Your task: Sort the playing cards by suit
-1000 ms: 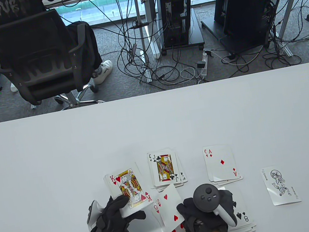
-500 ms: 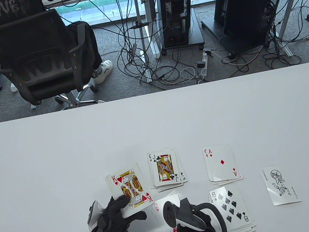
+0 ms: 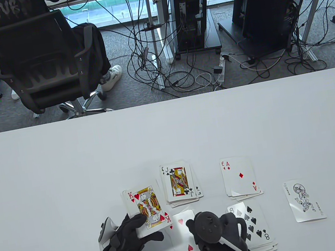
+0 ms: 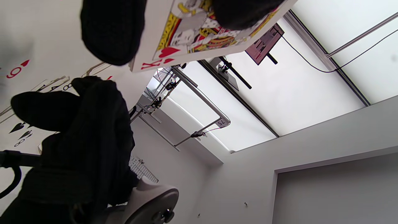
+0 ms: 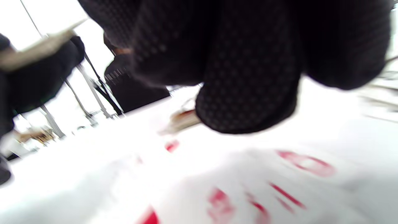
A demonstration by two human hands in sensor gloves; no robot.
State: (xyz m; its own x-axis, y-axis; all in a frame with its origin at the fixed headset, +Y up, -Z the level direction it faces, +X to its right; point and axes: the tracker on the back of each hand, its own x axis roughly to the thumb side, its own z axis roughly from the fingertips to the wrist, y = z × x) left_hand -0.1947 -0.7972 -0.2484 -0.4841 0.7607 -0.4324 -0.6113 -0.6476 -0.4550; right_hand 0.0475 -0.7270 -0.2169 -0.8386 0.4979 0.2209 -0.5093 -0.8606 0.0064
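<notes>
My left hand (image 3: 136,227) grips a small deck with the king of hearts (image 3: 147,206) face up on top, thumb on its near corner; the left wrist view shows that card (image 4: 199,31) between my fingers (image 4: 113,31). My right hand (image 3: 196,227) hovers palm down over the hearts pile, where the two of hearts (image 3: 184,234) lies flat on top. Its fingertips (image 5: 248,102) hang just above red-marked cards (image 5: 295,161) and hold nothing; that view is blurred. Face-up piles: clubs under a jack (image 3: 178,182), diamonds under an ace (image 3: 240,175), spades under an eight (image 3: 253,224).
A single joker (image 3: 305,200) lies to the right of the piles. The white table (image 3: 66,167) stretches far beyond the cards. Past its far edge are an office chair (image 3: 40,66) with a seated person, cables and computer towers on the floor.
My right hand laid the two of hearts flat on the hearts pile and turned palm down over it. My left hand with the deck shifted slightly right.
</notes>
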